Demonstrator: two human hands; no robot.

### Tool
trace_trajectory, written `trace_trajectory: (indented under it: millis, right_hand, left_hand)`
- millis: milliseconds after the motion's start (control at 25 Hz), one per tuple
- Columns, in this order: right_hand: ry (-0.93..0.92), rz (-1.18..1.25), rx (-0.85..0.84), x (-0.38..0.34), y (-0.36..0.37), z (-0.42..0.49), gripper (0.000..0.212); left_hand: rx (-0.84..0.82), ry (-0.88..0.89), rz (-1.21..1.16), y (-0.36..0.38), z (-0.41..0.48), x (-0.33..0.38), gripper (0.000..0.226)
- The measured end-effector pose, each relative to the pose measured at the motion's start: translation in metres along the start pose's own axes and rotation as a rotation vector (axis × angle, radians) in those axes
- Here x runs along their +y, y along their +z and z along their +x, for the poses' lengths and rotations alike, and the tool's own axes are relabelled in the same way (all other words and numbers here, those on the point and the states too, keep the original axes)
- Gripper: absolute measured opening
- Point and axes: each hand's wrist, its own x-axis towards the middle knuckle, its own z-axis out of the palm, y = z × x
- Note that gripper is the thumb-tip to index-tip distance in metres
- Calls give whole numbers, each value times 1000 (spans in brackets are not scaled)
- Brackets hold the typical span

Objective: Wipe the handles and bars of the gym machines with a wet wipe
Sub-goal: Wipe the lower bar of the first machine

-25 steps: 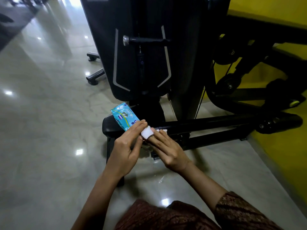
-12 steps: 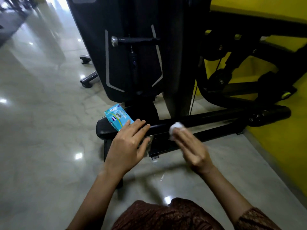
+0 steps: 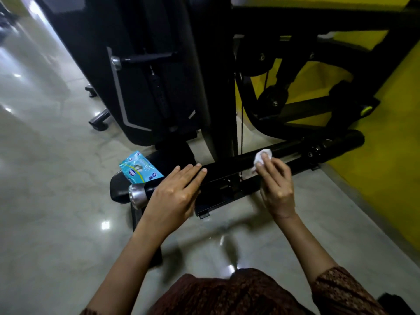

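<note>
Right hand: the right hand (image 3: 276, 184) presses a bunched white wipe (image 3: 262, 157) against the black bar (image 3: 293, 149), fingers closed over the wad from the near side.
Left hand: the left hand (image 3: 175, 193) lies flat and open on the near end of the same bar, palm down, fingers stretched along it; it grips nothing and seems only to steady the bar.
Wipe: a small crumpled ball between the right fingertips (image 3: 264, 156) and the top of the bar, roughly at the bar's middle, just right of the thin cable (image 3: 242, 123) that runs down to it.
Wipe packet: a blue packet (image 3: 139, 167) rests on the black pad (image 3: 172, 156) beside the bar's chrome end cap (image 3: 137, 194), just left of the left hand.
Done so far: I judge the wiping of this bar has only begun; nothing in view shows which stretches are already clean, since no wet streak is readable on the dark surface.
Left on this bar: the thick padded end (image 3: 341, 145) to the right and the part under the left hand look yet to be covered.
Left elsewhere: the short handle (image 3: 145, 58) on the upright machine behind, and the other frame bars near the yellow wall (image 3: 391, 123), look untouched, so most of the task likely remains.
</note>
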Motion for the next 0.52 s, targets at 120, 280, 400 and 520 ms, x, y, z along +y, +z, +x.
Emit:
trace_trajectory:
  millis: [120,280,400,520]
  right_hand:
    - [-20,9,10,-4,-2,1,31]
    - [-338,121,-180,-13,10,4,37]
    - [-127,112,-116,26,2,-5,42]
    - [236,37,36,55,-13,-5,53]
  left_hand:
    - [-20,17,-14,7,13,11,40]
    - [-34,52,-21,18,29,19,40]
    - [-27,81,-14,26,38,27,39]
    - [-7,85,-2,35,44,35,34]
